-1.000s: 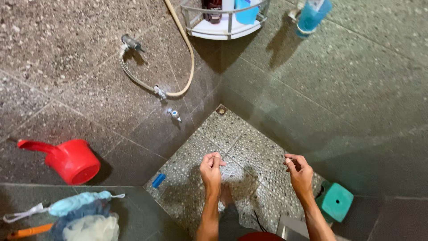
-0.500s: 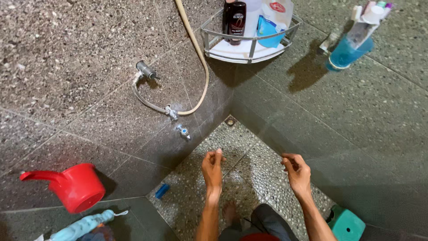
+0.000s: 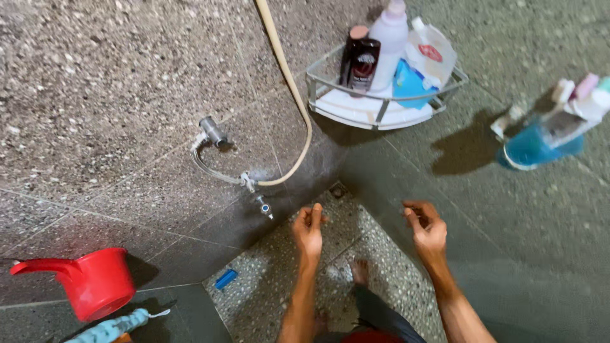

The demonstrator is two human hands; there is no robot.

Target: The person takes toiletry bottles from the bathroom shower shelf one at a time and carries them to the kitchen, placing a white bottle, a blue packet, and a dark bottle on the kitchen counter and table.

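Head view, tiled shower corner. Both hands raised at centre frame, holding nothing. Left hand (image 3: 309,230): fingers straight and pressed together, edge-on, grip empty. Right hand (image 3: 424,228): fingers curled loosely inward, thumb near forefinger, no object seen between them.

Nearest thing: small tap (image 3: 262,207) on the wall, just left of the left hand, not touching. It joins a cream hose (image 3: 287,82) running to the top of frame.

Judgement: tap is rigid metal, fixed, likely wet and slippery; best taken at the small knob with a fingertip pinch. Hose looks light and flexible.

Red dipper (image 3: 89,281) lower left. Corner rack (image 3: 379,105) with bottles, upper centre.
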